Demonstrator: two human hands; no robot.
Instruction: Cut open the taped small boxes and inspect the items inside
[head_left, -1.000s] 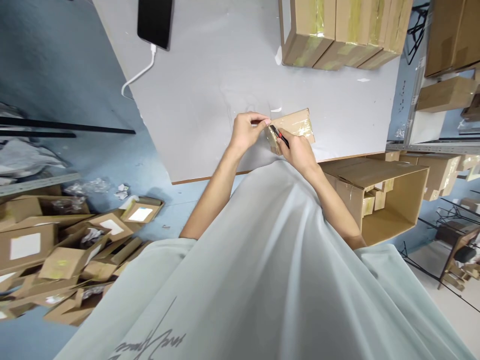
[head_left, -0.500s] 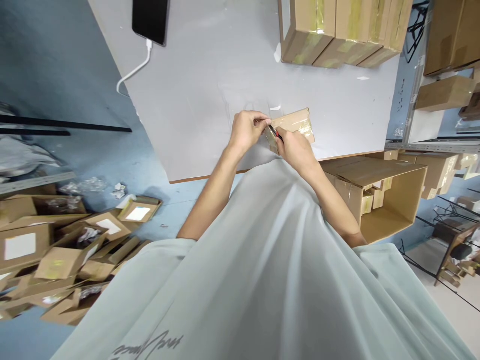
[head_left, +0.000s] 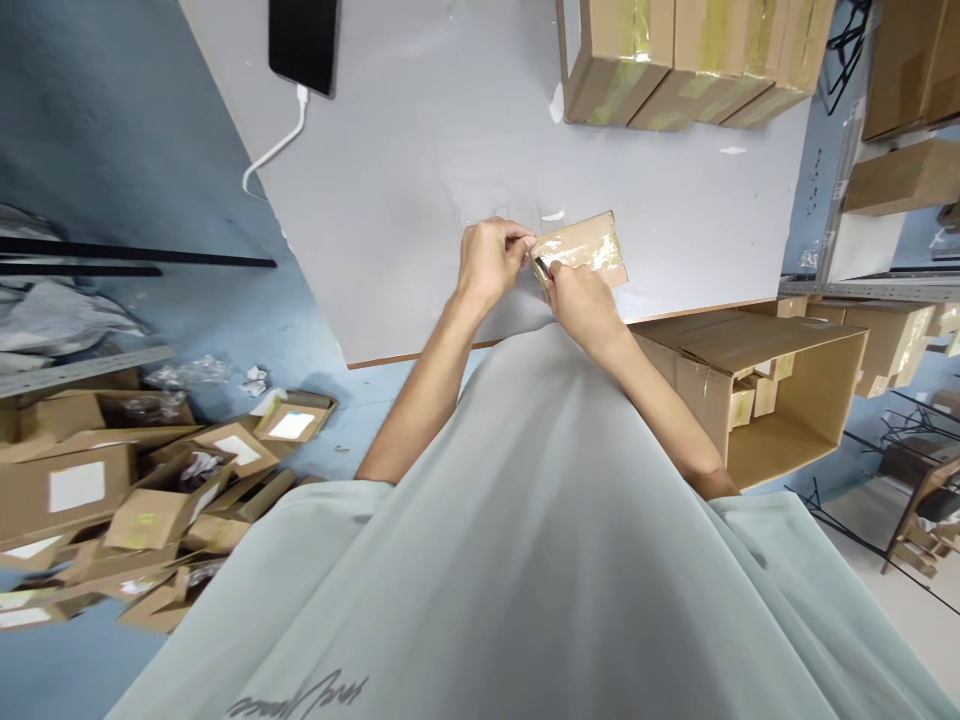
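The small cardboard box (head_left: 581, 250), wrapped in shiny tape, lies just above the middle of the frame on the grey table (head_left: 420, 150), close to its near edge. The left hand (head_left: 491, 258) pinches the box's left end between thumb and fingertips. The right hand (head_left: 581, 300) is closed around a small tool with a red and black tip (head_left: 546, 268), pressed against the same left end, so both hands meet at that corner and hide it. The pale shirt (head_left: 525, 520) fills the lower frame and covers the table edge below the hands. At the top right a row of taped boxes (head_left: 690, 60) stands on the table, well apart. At the top left lies a black phone (head_left: 304, 42) with a white cable (head_left: 277, 145). To the right, an open carton (head_left: 780, 390) sits below the table; opened boxes (head_left: 150, 490) litter the floor at lower left.
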